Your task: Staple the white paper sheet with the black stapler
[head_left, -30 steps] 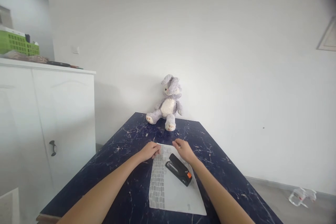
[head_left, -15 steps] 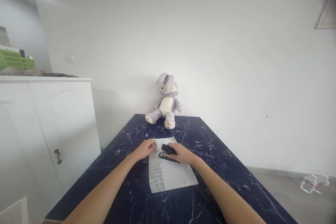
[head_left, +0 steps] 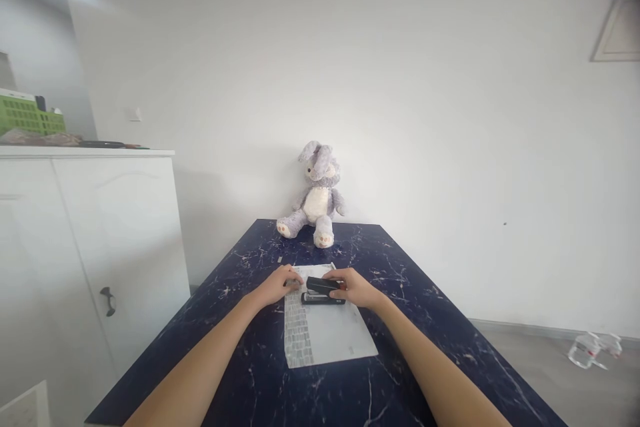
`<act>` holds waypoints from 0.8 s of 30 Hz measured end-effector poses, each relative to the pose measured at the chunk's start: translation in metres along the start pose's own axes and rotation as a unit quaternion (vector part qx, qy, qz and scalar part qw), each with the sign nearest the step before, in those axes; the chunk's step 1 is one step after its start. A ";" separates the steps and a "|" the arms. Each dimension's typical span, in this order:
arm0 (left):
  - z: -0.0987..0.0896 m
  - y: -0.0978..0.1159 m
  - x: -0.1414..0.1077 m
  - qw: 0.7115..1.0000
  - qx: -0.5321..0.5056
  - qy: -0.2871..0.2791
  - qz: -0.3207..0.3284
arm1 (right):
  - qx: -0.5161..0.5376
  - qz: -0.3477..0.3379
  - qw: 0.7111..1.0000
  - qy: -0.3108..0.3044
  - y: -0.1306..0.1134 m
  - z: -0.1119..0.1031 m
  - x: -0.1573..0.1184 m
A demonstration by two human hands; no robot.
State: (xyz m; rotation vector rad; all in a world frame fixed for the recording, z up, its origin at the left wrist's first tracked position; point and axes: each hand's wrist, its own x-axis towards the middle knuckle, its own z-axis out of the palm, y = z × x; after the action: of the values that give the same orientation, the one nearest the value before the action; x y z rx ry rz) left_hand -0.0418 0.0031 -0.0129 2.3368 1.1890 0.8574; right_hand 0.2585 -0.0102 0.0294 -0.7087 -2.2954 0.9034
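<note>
Gripping a stapler [head_left: 318, 285], right hand [head_left: 355, 288] faces loose left hand [head_left: 278, 284], a plush rabbit [head_left: 317, 203] beyond.

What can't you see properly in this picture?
All in the head view:
Stapler: partly hidden by the right hand.
Paper: marks too small to read.
Green basket: cut off by the left edge.
Wall frame: cut off by the right edge.

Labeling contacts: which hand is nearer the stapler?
Right. The right hand grips the stapler at its right end; the left hand is left of it, at the edge of the paper.
</note>
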 end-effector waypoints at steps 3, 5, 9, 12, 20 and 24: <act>0.000 -0.002 0.001 0.998 0.030 0.052 -0.013 | 0.021 0.009 1.000 -0.020 -0.005 0.002 0.002; 0.001 -0.003 0.001 0.996 0.060 0.063 -0.020 | 0.044 0.031 0.996 -0.069 -0.008 -0.001 0.001; 0.003 -0.004 0.000 0.998 0.053 0.014 -0.029 | 0.107 0.057 0.981 -0.154 -0.013 -0.012 -0.006; 0.006 -0.004 0.000 0.999 0.022 0.017 -0.029 | 0.188 0.069 0.963 -0.178 -0.009 -0.014 -0.012; 0.008 -0.005 0.008 0.965 -0.202 0.138 -0.095 | 0.332 0.120 0.920 -0.172 0.019 -0.008 -0.013; 0.004 -0.008 0.006 0.913 -0.340 0.168 -0.153 | 0.319 0.115 0.924 -0.178 0.019 -0.009 -0.012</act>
State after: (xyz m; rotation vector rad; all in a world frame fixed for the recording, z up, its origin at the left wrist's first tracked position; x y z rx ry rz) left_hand -0.0415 0.0128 -0.0184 1.4408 1.1017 1.3276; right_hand 0.2776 -0.0021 0.0175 -0.5520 -2.0178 1.9053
